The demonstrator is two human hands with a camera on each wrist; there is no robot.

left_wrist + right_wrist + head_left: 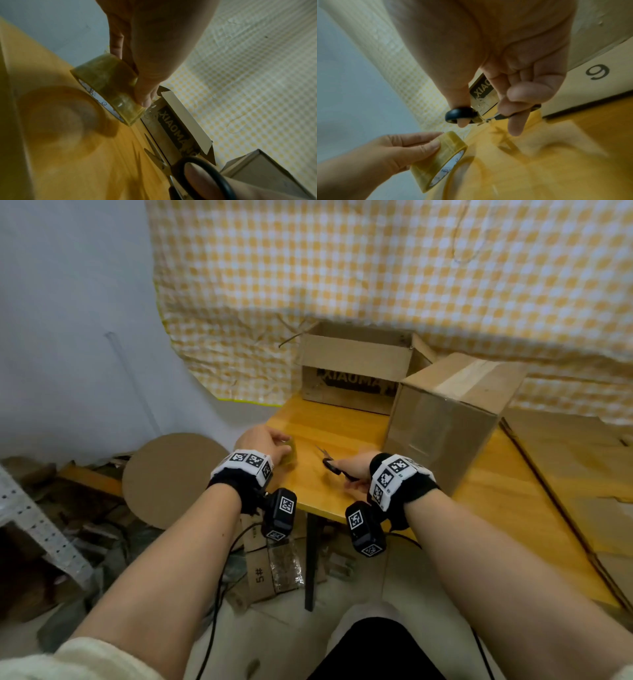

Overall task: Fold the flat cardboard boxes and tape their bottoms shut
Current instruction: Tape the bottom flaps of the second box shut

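My left hand grips a roll of clear yellowish tape just above the near left corner of the wooden table; the tape roll is tilted, with thumb and fingers round its rim. My right hand holds black-handled scissors, thumb through one ring, blades apart and pointing away from me. In the right wrist view the scissors hang over the table beside the tape roll. A folded cardboard box, taped along its top seam, stands to the right of my right hand.
An open box printed XIAOMA stands at the table's far end against a yellow checked cloth. Flat cardboard lies to the right. A round cardboard disc and scraps cover the floor on the left.
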